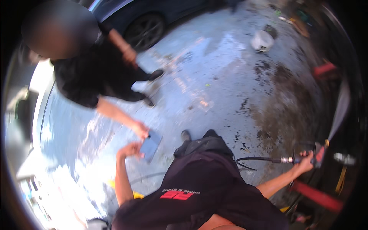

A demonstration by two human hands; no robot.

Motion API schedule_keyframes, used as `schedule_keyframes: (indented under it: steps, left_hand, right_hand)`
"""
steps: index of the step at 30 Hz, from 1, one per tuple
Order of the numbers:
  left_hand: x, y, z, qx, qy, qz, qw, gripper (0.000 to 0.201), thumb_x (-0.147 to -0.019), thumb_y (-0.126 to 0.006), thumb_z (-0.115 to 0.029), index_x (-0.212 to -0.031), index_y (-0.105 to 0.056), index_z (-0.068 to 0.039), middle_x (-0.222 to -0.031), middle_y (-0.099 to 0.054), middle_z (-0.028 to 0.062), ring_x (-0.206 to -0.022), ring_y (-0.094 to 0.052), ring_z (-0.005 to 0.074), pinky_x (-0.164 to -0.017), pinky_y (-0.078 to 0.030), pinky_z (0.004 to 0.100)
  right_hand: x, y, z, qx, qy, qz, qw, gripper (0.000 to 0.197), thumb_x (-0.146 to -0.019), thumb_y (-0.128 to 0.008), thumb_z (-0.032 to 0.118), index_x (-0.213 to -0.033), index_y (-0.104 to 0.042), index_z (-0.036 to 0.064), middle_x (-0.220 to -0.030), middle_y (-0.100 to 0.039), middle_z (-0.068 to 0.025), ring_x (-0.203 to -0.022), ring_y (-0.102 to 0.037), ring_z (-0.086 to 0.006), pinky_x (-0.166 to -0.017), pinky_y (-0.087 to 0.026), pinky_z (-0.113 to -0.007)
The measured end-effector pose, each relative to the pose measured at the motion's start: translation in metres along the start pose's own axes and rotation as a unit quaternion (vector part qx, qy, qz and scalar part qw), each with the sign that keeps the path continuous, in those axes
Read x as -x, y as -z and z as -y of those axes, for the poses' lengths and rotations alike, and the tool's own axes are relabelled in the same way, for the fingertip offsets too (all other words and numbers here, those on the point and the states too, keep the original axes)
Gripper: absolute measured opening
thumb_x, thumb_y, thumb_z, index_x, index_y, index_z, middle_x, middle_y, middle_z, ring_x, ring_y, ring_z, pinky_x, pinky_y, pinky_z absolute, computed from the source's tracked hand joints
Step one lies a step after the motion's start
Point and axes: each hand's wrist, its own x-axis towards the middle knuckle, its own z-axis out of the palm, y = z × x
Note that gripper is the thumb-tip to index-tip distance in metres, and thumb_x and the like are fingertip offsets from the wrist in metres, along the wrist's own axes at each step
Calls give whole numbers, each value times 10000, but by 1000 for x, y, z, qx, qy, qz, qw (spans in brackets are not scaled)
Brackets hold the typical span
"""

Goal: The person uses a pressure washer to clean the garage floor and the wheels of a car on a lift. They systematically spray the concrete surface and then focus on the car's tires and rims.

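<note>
My left hand (132,148) has its fingers closed on the near edge of a flat blue-grey rectangular slab (151,147), like a phone or small tablet. A co-worker's hand (140,130) touches the slab's far end, so both of us are on it. Out to the right, my right hand (305,162) is wrapped round a spray gun (319,156) with a brass-coloured tip. From that tip a pale, widening spray (341,109) streaks away from me. A black hose (256,158) runs into the gun's back end through a metal fitting.
A co-worker in dark clothes (82,76) stands at the far left, near a dark car (147,28). Red metal arms (318,196) reach in at the right. The blue floor (207,57) has a brown dirty patch (283,107). A white container (262,40) stands farther off.
</note>
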Motion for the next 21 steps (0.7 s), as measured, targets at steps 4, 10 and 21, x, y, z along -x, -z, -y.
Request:
schedule_keyframes:
  steps: [4, 10, 21]
  left_hand:
    - [3, 17, -24, 10, -85, -140, 986, 354, -847, -787, -36, -1161, -624, -15, -980, -648, -23, -916, -570, 73, -764, -478, 259]
    - [-38, 25, -84, 150, -180, -259, 937, 341, -925, -726, -84, -1226, -606, 23, -1032, -696, 49, -870, -659, 125, -738, -530, 298]
    - [-155, 138, -124, 368, -292, -489, 735, 816, -940, -583, -665, -1457, -463, -45, -1407, -532, 71, -1248, -506, 251, -951, -443, 426]
  right_hand:
    - [8, -4, 2, -35, -26, 26, 999, 178, -962, -661, 106, -873, -578, -23, -741, -556, -111, -595, -545, -217, -504, -489, -366]
    - [9, -6, -11, -41, -30, -5, 999, 136, -965, -628, 81, -888, -577, -19, -728, -552, -109, -574, -538, -201, -497, -483, -357]
    - [14, -148, 24, -68, 79, -68, 992, 281, -980, -627, 48, -1193, -448, 11, -837, -573, -80, -530, -544, -142, -428, -469, -318]
